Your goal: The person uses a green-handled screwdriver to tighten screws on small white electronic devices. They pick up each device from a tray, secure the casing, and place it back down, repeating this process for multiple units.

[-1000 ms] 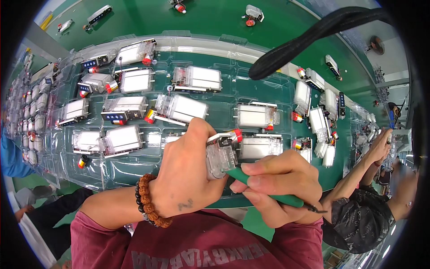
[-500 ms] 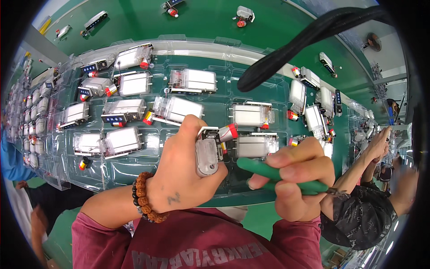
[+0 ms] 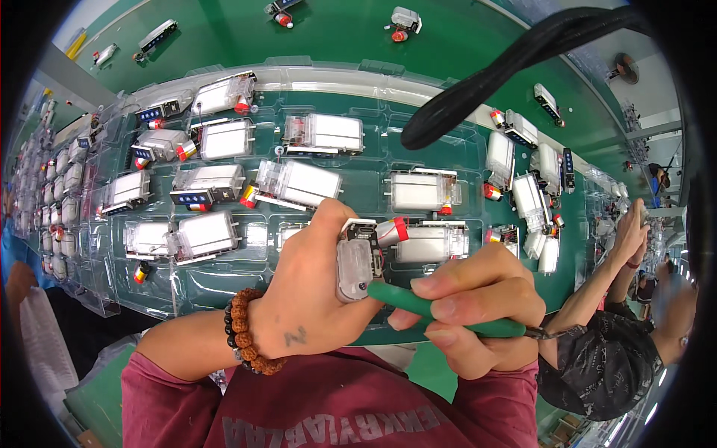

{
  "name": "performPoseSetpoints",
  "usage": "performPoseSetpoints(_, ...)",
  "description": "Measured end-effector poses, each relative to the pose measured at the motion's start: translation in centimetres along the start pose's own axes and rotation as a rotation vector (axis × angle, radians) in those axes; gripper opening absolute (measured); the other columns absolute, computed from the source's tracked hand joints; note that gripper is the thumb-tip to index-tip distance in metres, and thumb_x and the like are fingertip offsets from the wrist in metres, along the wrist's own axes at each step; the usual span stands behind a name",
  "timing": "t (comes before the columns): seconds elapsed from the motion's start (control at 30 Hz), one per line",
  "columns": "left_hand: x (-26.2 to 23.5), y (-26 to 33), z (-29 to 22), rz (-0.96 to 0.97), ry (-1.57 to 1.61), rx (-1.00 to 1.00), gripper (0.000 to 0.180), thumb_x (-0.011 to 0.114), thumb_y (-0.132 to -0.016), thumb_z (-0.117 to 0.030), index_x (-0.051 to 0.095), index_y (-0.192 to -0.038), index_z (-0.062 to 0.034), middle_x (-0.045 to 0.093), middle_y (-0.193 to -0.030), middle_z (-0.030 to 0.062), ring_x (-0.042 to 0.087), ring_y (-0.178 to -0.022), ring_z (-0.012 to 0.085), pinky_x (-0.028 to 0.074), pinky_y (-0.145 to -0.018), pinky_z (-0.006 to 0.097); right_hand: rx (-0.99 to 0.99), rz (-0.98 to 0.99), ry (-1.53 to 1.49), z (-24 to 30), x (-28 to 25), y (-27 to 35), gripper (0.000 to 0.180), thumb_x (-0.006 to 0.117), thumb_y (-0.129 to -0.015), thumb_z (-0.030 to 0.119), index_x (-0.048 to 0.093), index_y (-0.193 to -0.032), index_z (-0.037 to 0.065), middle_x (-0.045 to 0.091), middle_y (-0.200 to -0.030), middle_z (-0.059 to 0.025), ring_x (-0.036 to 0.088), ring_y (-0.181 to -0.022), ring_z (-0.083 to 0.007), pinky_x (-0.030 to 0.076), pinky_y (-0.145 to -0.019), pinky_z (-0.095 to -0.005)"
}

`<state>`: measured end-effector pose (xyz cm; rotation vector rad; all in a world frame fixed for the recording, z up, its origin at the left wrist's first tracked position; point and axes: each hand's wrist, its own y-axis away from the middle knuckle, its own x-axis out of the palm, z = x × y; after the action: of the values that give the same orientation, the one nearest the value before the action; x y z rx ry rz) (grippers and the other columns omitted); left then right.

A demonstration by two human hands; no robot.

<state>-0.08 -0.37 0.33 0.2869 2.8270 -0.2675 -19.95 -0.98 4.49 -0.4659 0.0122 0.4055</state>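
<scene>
My left hand (image 3: 299,291) is closed around a small electronic assembly (image 3: 354,270) with a clear plastic housing and a circuit board at its upper end. Beside that board sticks out a small silver motor (image 3: 390,232) with a red band. In my right hand (image 3: 489,299) I grip a pair of green-handled pliers (image 3: 407,301). Their dark metal jaws point right, away from the assembly. One green handle end is at the lower right edge of the housing; whether it touches, I cannot tell. My fingers hide part of the handles.
Under my hands lies a clear compartment tray (image 3: 254,280) holding several similar white-block assemblies (image 3: 206,233). A black cable loop (image 3: 478,93) hangs across the upper right. At the right, another person's forearms (image 3: 624,243) reach in. More filled trays (image 3: 63,187) stand at the left.
The green pliers have moved left and slightly down, bringing a handle end to the assembly. My left hand and the assembly have shifted slightly right and down.
</scene>
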Motion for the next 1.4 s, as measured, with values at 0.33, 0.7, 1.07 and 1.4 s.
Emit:
performPoseSetpoints(0.33, -0.1, 0.1, -0.1, 0.001, -0.112, -0.015, 0.054, 0.076, -0.070, -0.007, 0.039, -0.109, 0.0019, 0.059, -0.078, 0.0236, 0.063, -0.073, 0.0473, 0.048, -0.061, 0.049, 0.057, 0.021, 0.059, -0.2, -0.2, 0.0, 0.028, 0.081, -0.070, -0.005, 0.071, -0.096, 0.001, 0.072, -0.097, -0.0201, 0.071, -0.075, -0.0214, 0.056, -0.063, -0.0278)
performPoseSetpoints(0.7, 0.1, 0.3, 0.0, 0.010, -0.234, 0.019, 0.055, 0.074, -0.065, -0.003, 0.040, -0.108, 0.0009, 0.058, -0.077, 0.0233, 0.061, -0.070, 0.0480, 0.048, -0.061, 0.052, -0.121, 0.223, 0.270, 0.1, -0.6, -0.9, 0.026, 0.080, -0.069, -0.004, 0.072, -0.093, -0.003, 0.069, -0.095, -0.0209, 0.069, -0.067, -0.0230, 0.056, -0.058, -0.0276)
performPoseSetpoints(1.07, 0.2, 0.3, -0.5, -0.007, -0.237, -0.026, 0.054, 0.075, -0.068, -0.003, 0.040, -0.109, 0.0020, 0.061, -0.079, 0.0249, 0.063, -0.073, 0.0476, 0.050, -0.062, 0.050, -0.059, 0.091, 0.150, 0.1, -1.0, -0.3, 0.033, 0.080, -0.070, -0.006, 0.071, -0.101, 0.001, 0.071, -0.098, -0.0199, 0.069, -0.070, -0.0226, 0.055, -0.059, -0.0289)
performPoseSetpoints(1.4, 0.1, 0.3, -0.3, 0.016, -0.169, -0.048, 0.054, 0.075, -0.068, -0.004, 0.040, -0.107, 0.0029, 0.061, -0.078, 0.0244, 0.064, -0.072, 0.0473, 0.051, -0.062, 0.049, -0.085, 0.078, 0.130, -0.8, -0.4, 0.1, 0.031, 0.080, -0.068, -0.006, 0.071, -0.098, 0.000, 0.071, -0.101, -0.0196, 0.067, -0.070, -0.0202, 0.052, -0.058, -0.0267)
